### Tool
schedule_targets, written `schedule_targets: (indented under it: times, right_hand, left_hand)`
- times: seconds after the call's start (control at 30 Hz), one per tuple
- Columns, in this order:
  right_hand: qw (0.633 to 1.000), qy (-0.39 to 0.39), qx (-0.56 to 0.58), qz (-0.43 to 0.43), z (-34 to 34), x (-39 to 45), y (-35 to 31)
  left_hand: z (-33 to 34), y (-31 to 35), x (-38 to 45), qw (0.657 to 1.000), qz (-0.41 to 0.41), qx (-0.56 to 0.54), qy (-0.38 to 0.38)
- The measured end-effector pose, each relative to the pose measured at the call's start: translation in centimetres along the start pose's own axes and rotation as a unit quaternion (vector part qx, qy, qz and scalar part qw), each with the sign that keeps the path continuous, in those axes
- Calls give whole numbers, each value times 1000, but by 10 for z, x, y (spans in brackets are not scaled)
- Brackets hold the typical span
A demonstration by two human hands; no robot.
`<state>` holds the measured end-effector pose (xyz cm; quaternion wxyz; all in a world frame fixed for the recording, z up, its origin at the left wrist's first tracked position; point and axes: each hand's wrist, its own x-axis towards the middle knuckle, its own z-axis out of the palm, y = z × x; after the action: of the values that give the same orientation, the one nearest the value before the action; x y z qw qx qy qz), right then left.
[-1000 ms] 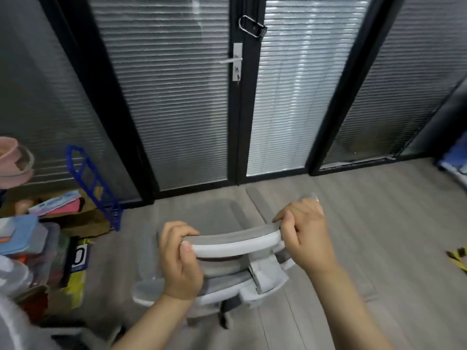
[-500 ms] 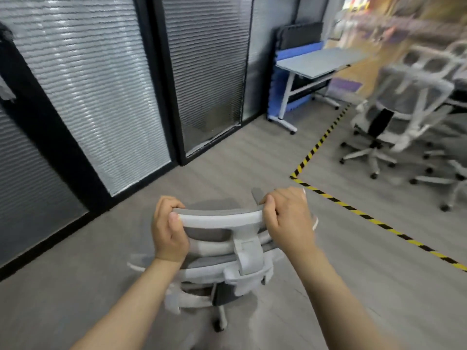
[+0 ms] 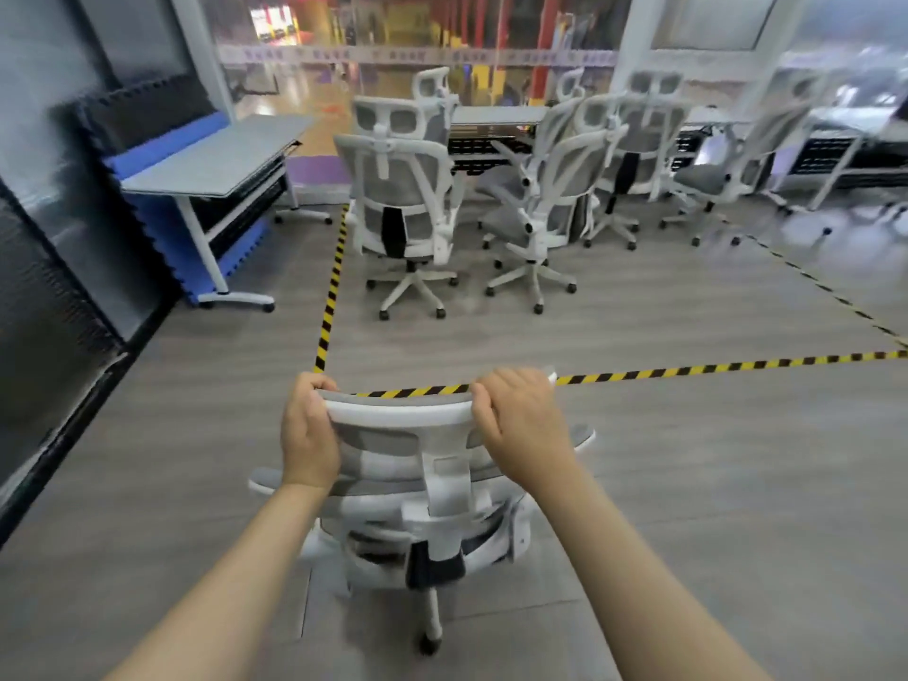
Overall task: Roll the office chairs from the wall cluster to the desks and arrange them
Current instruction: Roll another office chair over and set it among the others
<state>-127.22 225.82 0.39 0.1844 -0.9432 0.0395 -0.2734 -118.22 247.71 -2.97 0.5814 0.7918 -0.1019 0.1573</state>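
The office chair [image 3: 422, 489], low in the frame's centre, is gripped at its headrest ends: left hand [image 3: 308, 435] and right hand [image 3: 522, 425], fingers curled over. The table [image 3: 496, 115] lies straight ahead, upper centre, beyond floor tape [image 3: 688, 371].

"What kind of place is this?"

"An office. See the white chairs [image 3: 408, 208] on wheels? They stand close together by a long worktop [image 3: 496, 114]."

"What else?"

"Another worktop [image 3: 216, 154] with white legs stands at the left, by dark glass walls with blinds [image 3: 44, 297]. The grey floor [image 3: 688, 484] has yellow and black tape [image 3: 688, 371] stuck on it in lines."
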Motion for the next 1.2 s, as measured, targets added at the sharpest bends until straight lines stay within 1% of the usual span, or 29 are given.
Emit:
schedule_targets:
  times: [0.07,0.1,0.13,0.2,0.27,0.3,0.33,0.37,0.5,0.63,0.73,0.87,1.0,1.13,1.2]
  right_hand:
    - [999,0,-28,40,-9,25,44]
    - [997,-9,-41,58,-13,36,64]
    - [995,-21,-55,75,-18,48,85]
    - [989,-42,-101,96,-27,74,127]
    - [979,-82,-146,112,-39,102,171]
    - [974,-103,-161,120,-45,116,193]
    - [970,-116,-171,128,-51,131,216]
    - [967,-122,-179,134,-57,146,240]
    - [949,-141,-233,159,-72,207,333]
    - [936,-166,-227,213,-89,267,435]
    - [926,-177,-227,244,-103,310,508]
    - [912,-169,-247,282,-118,358,602]
    - [897,-182,-250,317,-136,419,706]
    - [891,-177,-257,330,-146,476,810]
    - [888,-175,-262,335,-149,503,858]
  left_hand:
    - [52,13,37,996,-30,16,-81]
    - [77,19,57,992,-25,23,-118]
    - [103,26,75,988,-1,28,-153]
    - [160,44,111,970,94,54,-218]
    - [225,60,141,935,206,98,-271]
    - [259,68,154,918,248,121,-285]
    - [293,73,167,906,274,136,-291]
    - [327,78,179,902,286,141,-291]
    - [458,91,224,914,279,91,-280]
    - [592,121,267,909,281,69,-300]
    - [687,142,296,909,264,61,-317]
    - [807,165,323,902,266,44,-338]
    - [929,189,358,902,270,35,-334]
    - [1048,204,397,899,286,24,-330]
    - [1101,207,419,892,296,9,-340]
